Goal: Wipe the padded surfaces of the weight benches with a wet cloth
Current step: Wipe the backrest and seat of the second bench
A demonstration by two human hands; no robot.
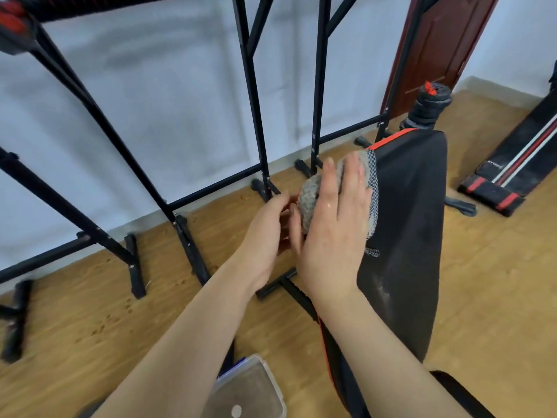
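Observation:
A black padded weight bench (413,224) with red trim runs from the lower middle up to the right of centre. A grey wet cloth (310,197) with a checkered edge is bunched at the bench's left side. My right hand (334,233) lies flat over the cloth, fingers spread and wet. My left hand (268,233) pinches the cloth's left end from the side. Pale streaks show on the pad's lower left part.
Black metal rack frames (256,122) stand along the white wall on the wooden floor. A clear plastic tub (250,387) of water sits at the bottom. A second black bench pad (518,164) leans at the right. A dumbbell (428,107) lies beyond the bench, by a brown door (437,49).

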